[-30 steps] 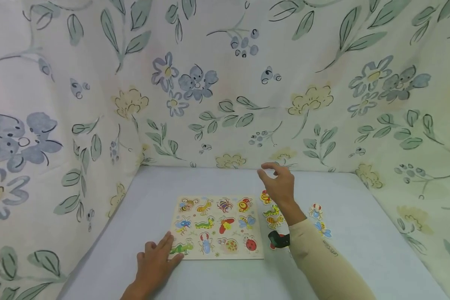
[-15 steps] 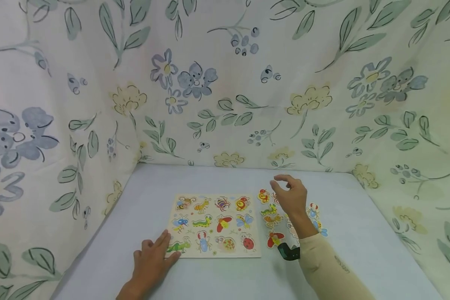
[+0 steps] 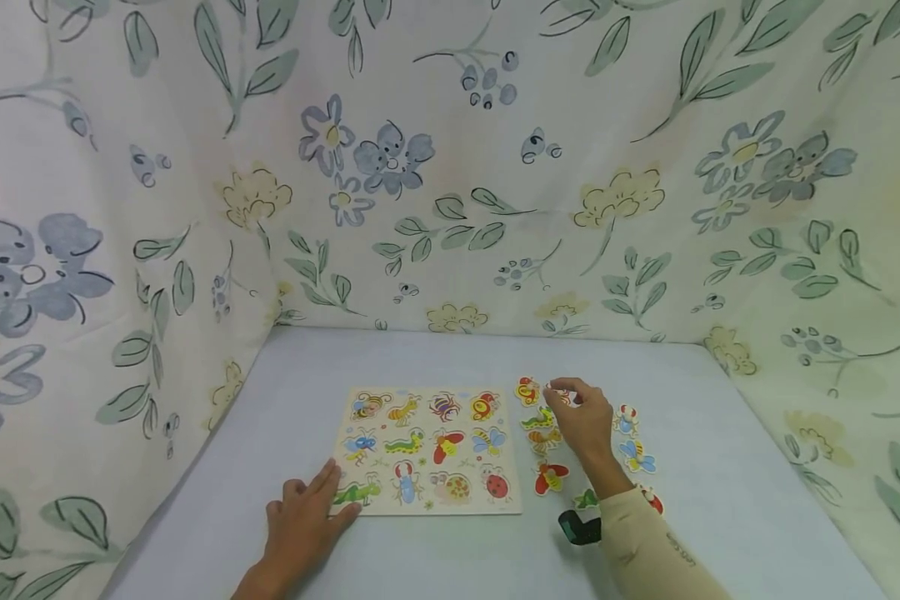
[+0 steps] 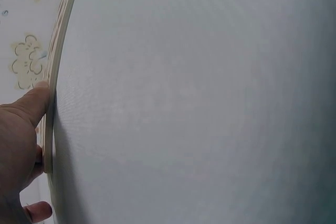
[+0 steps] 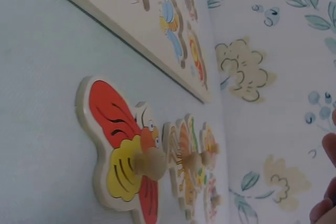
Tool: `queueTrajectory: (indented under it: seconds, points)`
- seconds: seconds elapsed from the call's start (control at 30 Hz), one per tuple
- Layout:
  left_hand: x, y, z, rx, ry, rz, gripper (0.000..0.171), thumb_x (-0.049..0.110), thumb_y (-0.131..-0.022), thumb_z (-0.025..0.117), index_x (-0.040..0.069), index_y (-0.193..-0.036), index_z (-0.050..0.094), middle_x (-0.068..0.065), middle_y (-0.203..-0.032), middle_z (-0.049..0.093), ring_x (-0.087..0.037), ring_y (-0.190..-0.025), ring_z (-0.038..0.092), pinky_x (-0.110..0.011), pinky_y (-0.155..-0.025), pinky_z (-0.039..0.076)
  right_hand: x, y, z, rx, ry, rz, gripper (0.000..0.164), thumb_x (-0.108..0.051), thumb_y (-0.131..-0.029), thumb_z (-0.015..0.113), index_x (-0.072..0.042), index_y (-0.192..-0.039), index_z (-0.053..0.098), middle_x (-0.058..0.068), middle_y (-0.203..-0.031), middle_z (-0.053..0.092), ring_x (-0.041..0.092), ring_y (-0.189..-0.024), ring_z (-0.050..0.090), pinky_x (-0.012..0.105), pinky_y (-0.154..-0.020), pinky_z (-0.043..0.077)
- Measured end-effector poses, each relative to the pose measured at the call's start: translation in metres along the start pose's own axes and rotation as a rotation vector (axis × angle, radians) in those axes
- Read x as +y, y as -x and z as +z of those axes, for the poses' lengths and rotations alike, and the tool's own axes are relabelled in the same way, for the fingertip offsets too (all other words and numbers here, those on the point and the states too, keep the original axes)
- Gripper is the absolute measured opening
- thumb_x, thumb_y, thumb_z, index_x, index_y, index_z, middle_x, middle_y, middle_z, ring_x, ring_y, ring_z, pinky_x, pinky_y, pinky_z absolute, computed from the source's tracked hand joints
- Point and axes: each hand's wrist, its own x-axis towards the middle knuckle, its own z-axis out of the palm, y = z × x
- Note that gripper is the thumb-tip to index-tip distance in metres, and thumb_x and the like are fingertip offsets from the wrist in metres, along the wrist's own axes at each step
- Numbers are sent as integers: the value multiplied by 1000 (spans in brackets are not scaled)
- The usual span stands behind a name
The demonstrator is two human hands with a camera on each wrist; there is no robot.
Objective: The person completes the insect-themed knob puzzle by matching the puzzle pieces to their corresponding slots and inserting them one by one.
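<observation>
A wooden insect peg puzzle board lies flat on the table. My left hand rests on its lower left corner, fingers extended; in the left wrist view, fingers touch the board's edge. My right hand hovers over the loose pieces right of the board, thumb and index finger curved with a gap between them. Just below these fingertips lies a reddish puzzle piece, partly hidden by the hand. Fingers of that hand show at the right wrist view's edge, apart from the knobbed pieces.
Several loose pieces lie around the right hand: a red-winged insect, an orange ant-like one, a green caterpillar, a blue-winged bee and a blue beetle. Floral cloth walls the table's back and sides.
My right hand has moved right, then down toward the reddish piece at the top of the loose group. My left hand stays on the board's corner. The head view has shifted slightly.
</observation>
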Motion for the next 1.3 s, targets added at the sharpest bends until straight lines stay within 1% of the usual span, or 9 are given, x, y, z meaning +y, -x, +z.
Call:
queueTrajectory:
  seconds: [0.2, 0.3, 0.4, 0.57, 0.83, 0.93, 1.1, 1.17, 1.3]
  points:
    - [1, 0, -1, -25, 4, -16, 83, 58, -82, 67, 5, -142, 47, -9, -151, 37, -34, -103, 40, -48, -73, 29, 12, 6, 3, -38, 22, 69, 22, -24, -87, 73, -7, -102, 73, 14, -100, 66, 30, -88, 47, 40, -70, 35]
    - [1, 0, -1, -20, 2, -16, 83, 58, -82, 67, 5, -142, 47, -9, -151, 37, -35, -103, 40, -48, -72, 29, 17, 8, 5, -57, 25, 116, 22, -24, -87, 72, -8, -102, 73, 13, -100, 65, 29, -90, 48, 40, -72, 36]
    - [1, -1, 1, -14, -1, -17, 83, 58, -81, 68, 5, -142, 47, -9, -151, 37, -35, -103, 40, -48, -72, 29, 23, 10, 8, -69, 21, 140, 22, -23, -87, 72, -7, -103, 73, 12, -101, 65, 29, -92, 48, 41, -73, 36]
    - [1, -2, 2, -13, -2, -20, 84, 58, -81, 68, 5, -142, 47, -9, -151, 36, -34, -102, 40, -48, -72, 29, 33, 12, 12, -81, 30, 145, 23, -24, -88, 72, -7, -105, 72, 10, -108, 67, 32, -96, 50, 43, -76, 38]
    - [2, -1, 0, -12, 0, -21, 83, 58, -82, 68, 4, -142, 47, -8, -151, 37, -35, -101, 40, -47, -71, 29, 41, 16, 14, -109, 51, 158, 22, -24, -88, 72, -8, -103, 72, 11, -107, 67, 33, -100, 52, 46, -81, 41]
    - [2, -1, 0, -7, 2, -18, 84, 58, -81, 68, 4, -142, 47, -9, -151, 38, -35, -101, 40, -47, -71, 29, 42, 17, 14, -125, 67, 163, 22, -23, -87, 72, -7, -102, 73, 11, -106, 68, 31, -97, 53, 44, -78, 41]
    - [2, -1, 1, 1, 5, -15, 84, 58, -81, 69, 4, -141, 47, -9, -150, 39, -33, -99, 40, -46, -70, 28, 46, 18, 15, -175, 107, 196, 20, -23, -87, 71, -9, -102, 72, 10, -106, 69, 26, -84, 54, 34, -63, 42]
    - [1, -1, 1, 1, 9, -17, 84, 58, -80, 69, 4, -141, 48, -9, -150, 39, -33, -98, 40, -46, -70, 28, 46, 19, 15, -192, 121, 199, 20, -22, -87, 70, -9, -101, 72, 10, -105, 69, 25, -80, 54, 31, -60, 41]
    - [1, -1, 0, -3, 19, -22, 84, 57, -80, 70, 4, -141, 48, -9, -150, 39, -32, -97, 39, -46, -70, 27, 47, 20, 14, -213, 136, 184, 19, -21, -87, 70, -8, -101, 72, 10, -104, 69, 25, -83, 56, 33, -64, 44]
